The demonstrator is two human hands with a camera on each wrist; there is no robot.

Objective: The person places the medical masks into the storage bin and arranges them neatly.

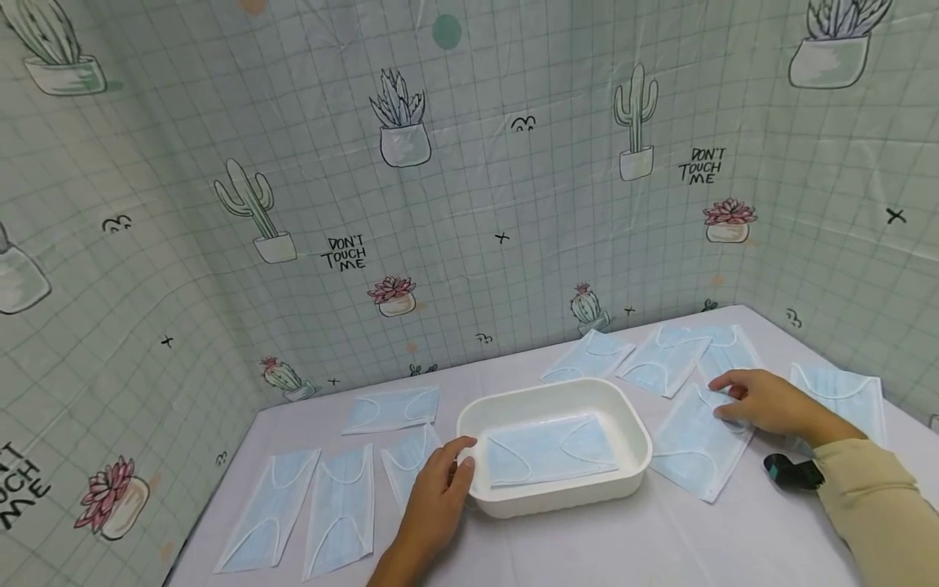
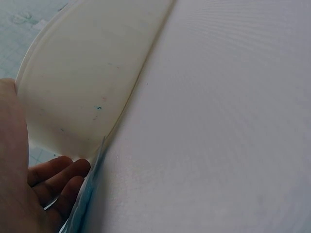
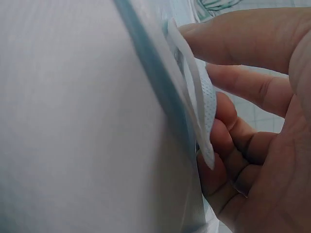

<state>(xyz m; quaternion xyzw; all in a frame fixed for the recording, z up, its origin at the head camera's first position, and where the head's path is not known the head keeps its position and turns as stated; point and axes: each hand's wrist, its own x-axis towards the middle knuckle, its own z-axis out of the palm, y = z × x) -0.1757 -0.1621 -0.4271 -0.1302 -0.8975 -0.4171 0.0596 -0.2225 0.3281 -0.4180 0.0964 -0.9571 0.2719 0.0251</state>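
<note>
Gripping a white tray (image 1: 561,499) by its left rim, a person's left hand (image 1: 438,493) is near the front of a pale table (image 1: 645,546). Just left of that hand are three light-blue face masks (image 1: 267,509), laid lengthwise, ear loops showing. To the right, beside a tan sleeve (image 1: 873,497), sits a small dark object (image 1: 792,473), too unclear to name. One mask (image 1: 550,450) lies flat inside the tray. Right of the tray, the right hand (image 1: 766,402) touches the far end of another mask (image 1: 693,444), fingers curved — whether it pinches it, I cannot tell. Farther back, more masks (image 1: 389,410) lie about — some overlapping. Behind everything hangs a gridded fabric backdrop (image 1: 469,196), printed with potted cacti and "DON'T TOUCH ME".
</note>
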